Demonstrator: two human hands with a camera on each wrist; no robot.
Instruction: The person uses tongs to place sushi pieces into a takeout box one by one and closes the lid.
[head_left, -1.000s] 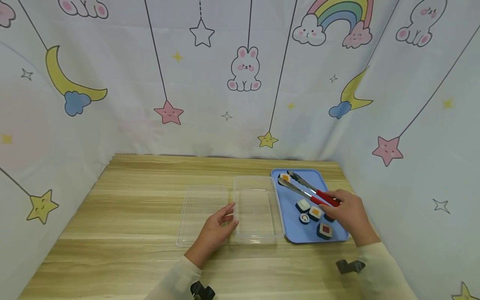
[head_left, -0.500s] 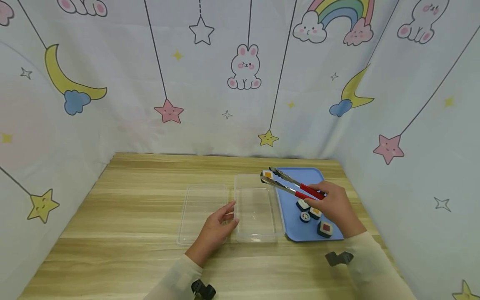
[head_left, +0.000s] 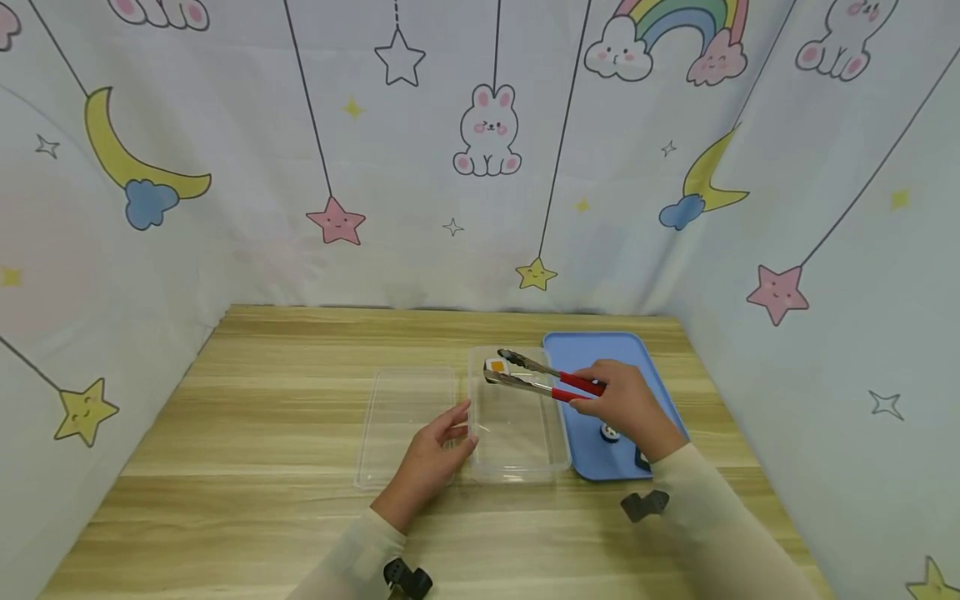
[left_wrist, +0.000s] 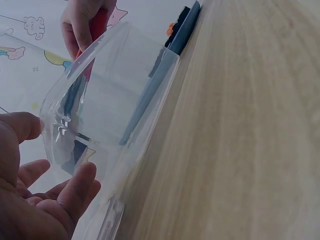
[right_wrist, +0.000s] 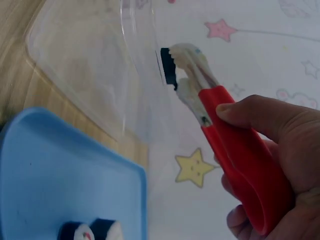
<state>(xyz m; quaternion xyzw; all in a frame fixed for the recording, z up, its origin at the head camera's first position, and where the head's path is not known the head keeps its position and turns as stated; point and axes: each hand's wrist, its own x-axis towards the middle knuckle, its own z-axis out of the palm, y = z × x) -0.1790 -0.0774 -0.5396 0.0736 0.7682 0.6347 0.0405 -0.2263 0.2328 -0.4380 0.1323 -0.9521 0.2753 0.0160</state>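
Red-handled metal tongs [head_left: 573, 396] are gripped in my right hand [head_left: 630, 410], and their tips pinch a sushi piece [head_left: 497, 367] with an orange centre and dark wrap. In the head view that piece hangs over the far left part of a clear plastic container [head_left: 517, 437]. My left hand [head_left: 426, 467] is at the container's left side, its fingertips right at the wall; the left wrist view shows the thumb [left_wrist: 25, 125] at the rim and the other fingers loosely bent. From the right wrist, the thumb lies along the tongs' red handle [right_wrist: 240, 160].
A blue tray [head_left: 581, 458] stands right of the container; a round sushi roll [head_left: 610, 432] and other pieces on it are partly behind my right hand and arm. A flat clear lid [head_left: 405, 417] lies left of the container. Printed curtains [head_left: 420, 275] surround the wooden table.
My right hand has carried the tongs and the orange-centred sushi piece left, from over the blue tray's far end to over the container. The left hand has stayed at the container's side.
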